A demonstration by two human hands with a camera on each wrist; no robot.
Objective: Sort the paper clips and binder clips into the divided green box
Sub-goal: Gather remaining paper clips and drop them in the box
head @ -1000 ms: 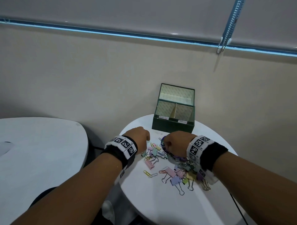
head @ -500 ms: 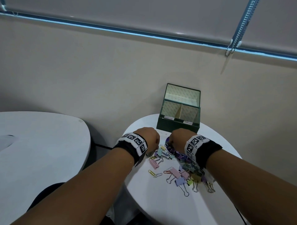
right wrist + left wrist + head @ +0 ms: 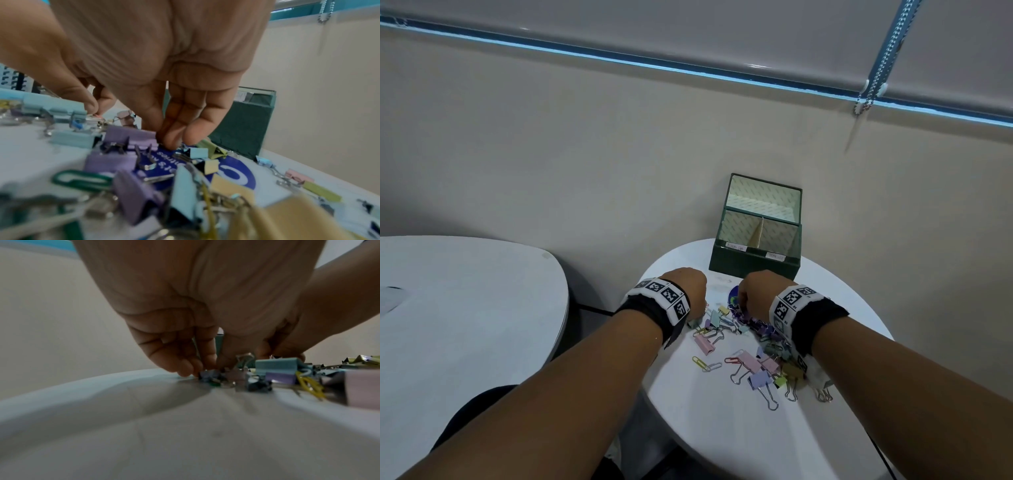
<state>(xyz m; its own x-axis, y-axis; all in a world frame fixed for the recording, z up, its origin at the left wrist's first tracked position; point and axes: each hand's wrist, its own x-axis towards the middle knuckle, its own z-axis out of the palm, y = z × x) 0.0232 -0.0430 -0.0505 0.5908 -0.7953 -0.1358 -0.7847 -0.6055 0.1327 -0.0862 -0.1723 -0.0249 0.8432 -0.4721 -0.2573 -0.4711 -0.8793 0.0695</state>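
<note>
- The round white surface [image 3: 722,428] carries everything; a second white surface [image 3: 465,308] stands apart to its left.
- The divided green box [image 3: 753,265] sits at the far edge of the round surface near the wall, lid up, its two front compartments split by a divider and each bearing a small label too small to read.
- The left hand [image 3: 688,287] is down at the left end of the pile, fingers [image 3: 185,368] curled and their tips bunched against a small dark clip [image 3: 207,375] on the surface; whether it is actually pinched I cannot tell.
- The right hand [image 3: 756,291] is down just beside it, fingers curled, tips [image 3: 174,139] bunched on the clips over a blue round sticker [image 3: 232,172]; a firm pinch cannot be made out.
- The pastel binder clips [image 3: 760,378] lie heaped between and nearer than both hands, none in the box.
- Loose paper clips [image 3: 707,364], yellow and pale, lie at the near left of the heap.
</note>
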